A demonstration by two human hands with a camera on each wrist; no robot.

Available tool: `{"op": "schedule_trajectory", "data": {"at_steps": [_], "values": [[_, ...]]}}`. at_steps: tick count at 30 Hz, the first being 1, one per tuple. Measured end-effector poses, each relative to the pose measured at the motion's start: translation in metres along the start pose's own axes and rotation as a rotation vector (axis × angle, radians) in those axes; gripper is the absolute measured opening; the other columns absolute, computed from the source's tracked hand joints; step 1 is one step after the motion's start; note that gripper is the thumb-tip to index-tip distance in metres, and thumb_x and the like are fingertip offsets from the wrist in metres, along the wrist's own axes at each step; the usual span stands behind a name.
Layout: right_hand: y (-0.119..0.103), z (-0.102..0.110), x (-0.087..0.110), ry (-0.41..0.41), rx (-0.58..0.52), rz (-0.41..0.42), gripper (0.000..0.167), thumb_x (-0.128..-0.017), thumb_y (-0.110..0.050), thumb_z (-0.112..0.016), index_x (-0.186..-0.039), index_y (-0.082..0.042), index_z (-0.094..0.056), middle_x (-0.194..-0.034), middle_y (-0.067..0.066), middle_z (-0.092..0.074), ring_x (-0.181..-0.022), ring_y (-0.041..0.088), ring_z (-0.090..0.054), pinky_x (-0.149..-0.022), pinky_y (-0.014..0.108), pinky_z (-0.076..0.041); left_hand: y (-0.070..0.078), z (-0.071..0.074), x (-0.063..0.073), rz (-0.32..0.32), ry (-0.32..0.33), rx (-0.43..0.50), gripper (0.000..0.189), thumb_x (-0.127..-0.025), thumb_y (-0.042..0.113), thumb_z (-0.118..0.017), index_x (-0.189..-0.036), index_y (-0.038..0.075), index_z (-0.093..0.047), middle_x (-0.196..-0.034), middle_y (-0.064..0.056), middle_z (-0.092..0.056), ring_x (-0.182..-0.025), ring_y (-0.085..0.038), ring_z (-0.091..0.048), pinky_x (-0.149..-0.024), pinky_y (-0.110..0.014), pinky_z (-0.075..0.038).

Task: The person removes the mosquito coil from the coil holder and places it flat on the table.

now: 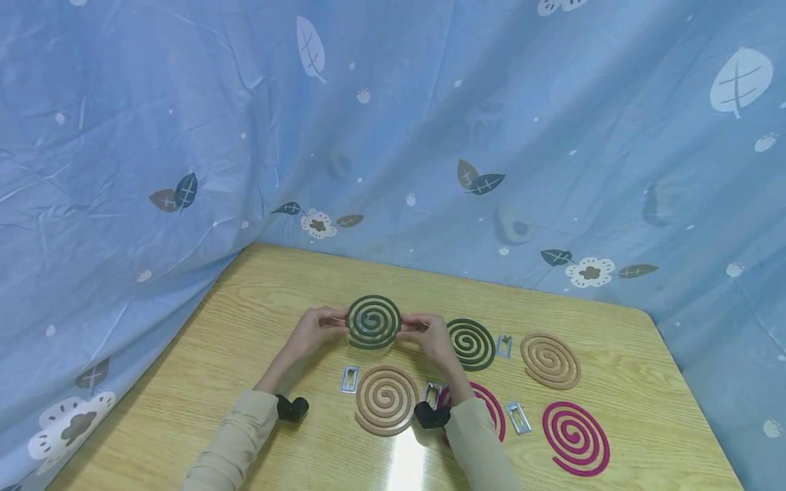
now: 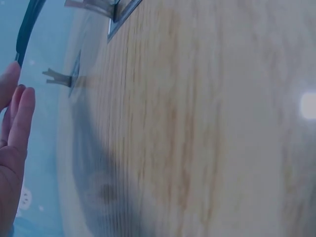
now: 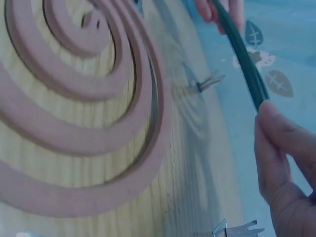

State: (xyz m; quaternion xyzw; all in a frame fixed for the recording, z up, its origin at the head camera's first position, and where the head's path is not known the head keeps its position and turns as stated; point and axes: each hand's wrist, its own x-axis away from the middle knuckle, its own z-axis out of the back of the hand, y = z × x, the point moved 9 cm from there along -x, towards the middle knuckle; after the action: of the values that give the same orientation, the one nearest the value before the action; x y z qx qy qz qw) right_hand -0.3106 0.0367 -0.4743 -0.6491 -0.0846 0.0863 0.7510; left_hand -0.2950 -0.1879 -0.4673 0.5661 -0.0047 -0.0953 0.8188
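Observation:
Both hands hold a dark green mosquito coil [image 1: 372,321] by its opposite edges. My left hand [image 1: 313,334] pinches the left edge, and my right hand [image 1: 434,337] pinches the right edge between thumb and fingers. Seen edge-on in the right wrist view, the green coil [image 3: 242,57] is raised above the table. Below it, on the wood, a small metal coil stand [image 3: 203,85] has its forked prong sticking up. The left wrist view catches the left hand [image 2: 17,133] and only a sliver of the coil [image 2: 25,32].
A tan coil [image 1: 385,393] lies nearer, with metal stands [image 1: 350,379] beside it. Rightward are another green coil [image 1: 469,344], a tan coil [image 1: 549,359], a pink coil [image 1: 574,436] and further stands [image 1: 518,417]. My right forearm partly covers another pink coil [image 1: 496,408]. Blue curtain backs the table.

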Motion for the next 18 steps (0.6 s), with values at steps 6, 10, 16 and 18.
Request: {"op": "schedule_trajectory", "data": {"at_steps": [6, 10, 16, 18], "values": [[0.002, 0.005, 0.010, 0.042, -0.043, -0.032, 0.032, -0.075, 0.012, -0.073, -0.106, 0.010, -0.067, -0.113, 0.023, -0.066, -0.091, 0.026, -0.068, -0.079, 0.024, -0.058, 0.005, -0.007, 0.002, -0.001, -0.005, 0.002, 0.038, -0.078, -0.003, -0.074, -0.114, -0.008, -0.064, -0.107, -0.022, -0.065, -0.092, -0.031, -0.066, -0.078, -0.024, -0.058], [0.002, 0.009, 0.015, 0.066, -0.052, -0.038, 0.031, -0.074, 0.013, -0.073, -0.104, 0.010, -0.067, -0.110, 0.023, -0.066, -0.089, 0.027, -0.068, -0.079, 0.025, -0.058, 0.008, -0.011, 0.005, -0.008, -0.014, 0.000, 0.038, -0.078, -0.001, -0.075, -0.114, -0.007, -0.064, -0.106, -0.021, -0.066, -0.092, -0.029, -0.066, -0.079, -0.024, -0.058], [0.001, 0.016, 0.022, 0.081, -0.042, -0.033, 0.030, -0.074, 0.013, -0.073, -0.103, 0.010, -0.067, -0.111, 0.022, -0.066, -0.088, 0.023, -0.068, -0.079, 0.024, -0.058, 0.012, -0.018, 0.005, -0.022, -0.036, 0.002, 0.037, -0.079, 0.001, -0.075, -0.113, -0.008, -0.064, -0.106, -0.020, -0.067, -0.091, -0.025, -0.067, -0.078, -0.024, -0.058], [-0.001, 0.018, 0.024, 0.081, -0.019, -0.026, 0.030, -0.074, 0.012, -0.074, -0.103, 0.009, -0.068, -0.110, 0.021, -0.066, -0.087, 0.021, -0.068, -0.079, 0.024, -0.058, 0.013, -0.020, 0.005, -0.027, -0.044, -0.003, 0.036, -0.079, 0.001, -0.074, -0.113, -0.008, -0.064, -0.105, -0.020, -0.067, -0.090, -0.025, -0.067, -0.078, -0.025, -0.058]]}}
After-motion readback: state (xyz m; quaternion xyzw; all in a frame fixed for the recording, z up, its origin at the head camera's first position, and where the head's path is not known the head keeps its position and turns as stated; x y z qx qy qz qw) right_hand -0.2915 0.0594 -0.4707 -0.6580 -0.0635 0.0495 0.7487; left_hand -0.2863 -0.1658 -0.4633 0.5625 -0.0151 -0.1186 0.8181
